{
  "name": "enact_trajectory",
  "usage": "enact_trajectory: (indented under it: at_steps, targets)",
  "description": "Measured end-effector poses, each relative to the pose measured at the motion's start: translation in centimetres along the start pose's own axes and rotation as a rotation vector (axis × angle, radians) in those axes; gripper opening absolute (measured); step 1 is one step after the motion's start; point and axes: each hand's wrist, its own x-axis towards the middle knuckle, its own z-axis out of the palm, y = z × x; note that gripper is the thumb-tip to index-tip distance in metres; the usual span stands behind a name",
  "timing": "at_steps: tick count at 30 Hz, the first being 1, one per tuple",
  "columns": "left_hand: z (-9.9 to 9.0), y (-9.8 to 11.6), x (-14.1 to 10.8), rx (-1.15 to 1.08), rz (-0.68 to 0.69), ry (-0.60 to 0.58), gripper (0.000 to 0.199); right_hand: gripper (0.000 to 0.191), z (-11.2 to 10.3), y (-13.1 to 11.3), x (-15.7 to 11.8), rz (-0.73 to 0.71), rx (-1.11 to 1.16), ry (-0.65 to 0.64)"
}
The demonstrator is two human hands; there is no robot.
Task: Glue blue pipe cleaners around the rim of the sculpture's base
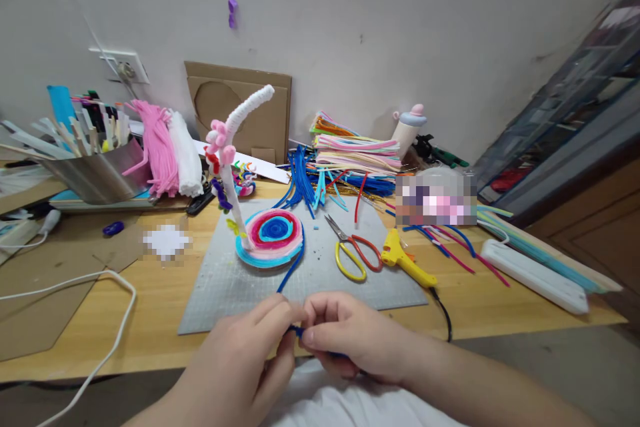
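Note:
Between my two hands is a dark blue pipe cleaner [298, 331], gripped at the table's front edge. My left hand [255, 347] pinches one part of it, and my right hand [345, 333] is closed round another part just beside. Another blue pipe cleaner length [291, 270] runs from the rim of a round coiled base [273, 232] toward my fingers; whether it is the same piece I cannot tell. The base has blue, red, pink and light blue rings. A white wrapped stem [233, 193] with small pink, red, purple and yellow pieces rises from its left side.
The base rests on a grey cutting mat [320, 287]. To its right lie scissors [357, 250] and a yellow glue gun [405, 259]. Pipe cleaner bundles [357, 153] line the back. A white power strip [535, 277] is at right, a white cable [125, 320] at left.

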Motion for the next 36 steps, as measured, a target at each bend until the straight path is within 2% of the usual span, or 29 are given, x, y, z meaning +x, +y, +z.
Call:
enact_trajectory:
  at_steps: [4, 9, 13, 18, 22, 24, 25, 27, 29, 31, 32, 33, 34, 36]
  targets:
    - [-0.2, 0.1, 0.0, 0.061, 0.043, -0.007, 0.017, 0.013, -0.2, -0.1, 0.0, 0.022, 0.09, 0.005]
    - [-0.3, 0.2, 0.0, 0.068, 0.095, 0.079, 0.013, 0.016, -0.8, -0.1, 0.4, 0.131, 0.268, -0.218]
    - [-0.4, 0.3, 0.0, 0.058, 0.091, 0.086, 0.017, 0.012, -1.2, -0.3, 0.4, 0.191, 0.339, -0.286]
    - [-0.4, 0.0, 0.3, 0.246, 0.192, 0.121, 0.015, 0.012, -1.8, -0.7, 0.5, 0.383, 0.491, -0.347]
    - [0.0, 0.0, 0.3, 0.394, 0.251, 0.153, 0.015, 0.011, -1.6, -0.2, 1.1, 0.448, 0.522, -0.336]
    - [0.4, 0.1, 0.2, 0.439, 0.256, 0.189, 0.018, 0.01, -1.1, 0.3, 1.3, 0.396, 0.432, -0.28]
    - [0.6, 0.1, 0.2, 0.449, 0.25, 0.217, 0.018, 0.01, -0.8, 0.6, 1.4, 0.32, 0.342, -0.212]
    - [0.9, 0.3, 0.2, 0.429, 0.193, 0.257, 0.018, 0.012, -0.2, 1.1, 1.2, 0.036, 0.026, 0.005]
    - [1.1, 0.5, 0.2, 0.344, 0.071, 0.232, 0.014, 0.017, 0.1, 1.3, 0.9, -0.342, -0.435, 0.172]
    - [1.2, 0.5, 0.2, 0.234, -0.055, 0.164, 0.013, 0.022, 0.2, 1.1, 0.4, -0.641, -0.835, 0.213]
    - [1.1, 0.5, 0.3, 0.19, -0.093, 0.139, 0.012, 0.022, 0.2, 1.0, 0.2, -0.709, -0.932, 0.212]
    - [1.0, 0.4, 0.3, 0.162, -0.11, 0.13, 0.012, 0.021, 0.1, 0.8, 0.1, -0.697, -0.931, 0.221]
    - [0.9, 0.4, 0.3, 0.15, -0.105, 0.132, 0.012, 0.018, 0.0, 0.6, 0.0, -0.602, -0.836, 0.226]
    - [0.8, 0.4, 0.3, 0.155, -0.043, 0.153, 0.012, 0.013, -0.2, 0.3, 0.0, -0.253, -0.45, 0.142]
